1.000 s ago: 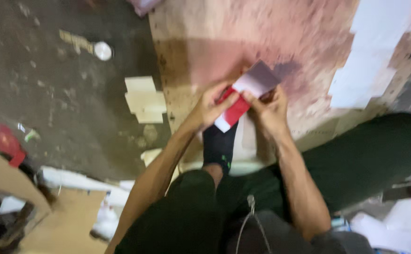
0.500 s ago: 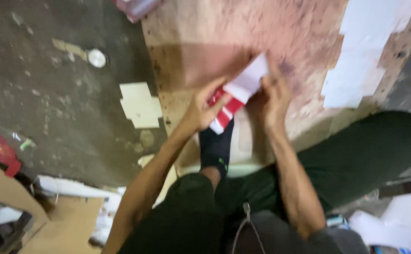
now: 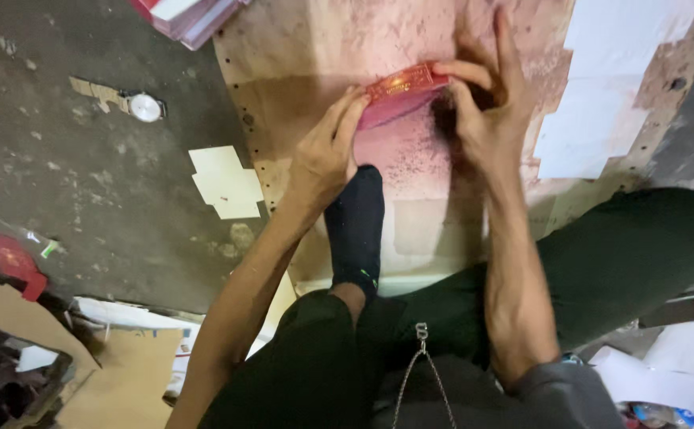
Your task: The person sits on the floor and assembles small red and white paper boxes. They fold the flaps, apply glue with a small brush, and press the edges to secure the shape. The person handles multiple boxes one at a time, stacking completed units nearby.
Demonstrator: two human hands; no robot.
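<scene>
Since half a second ago, the red-and-white piece that was held tilted between the hands has been turned nearly edge-on and moved higher in the frame, and the view has drawn closer. In the head view, a flat red card envelope with gold print [image 3: 401,86] sits at upper centre, just above a pink-stained plywood board [image 3: 299,56]. The left hand [image 3: 325,155] pinches its left end between fingertips and thumb; the right hand [image 3: 486,103] is clamped on its right end, fingers spread upward. A foot in a black sock [image 3: 356,226] rests on the board below the hands. White paper sheets [image 3: 593,103] lie on the board at upper right. On the grey concrete floor [image 3: 85,183] at left lie a cream card cut-out [image 3: 224,184], a small round white lid [image 3: 145,106] and brown cardboard scraps [image 3: 125,373].
</scene>
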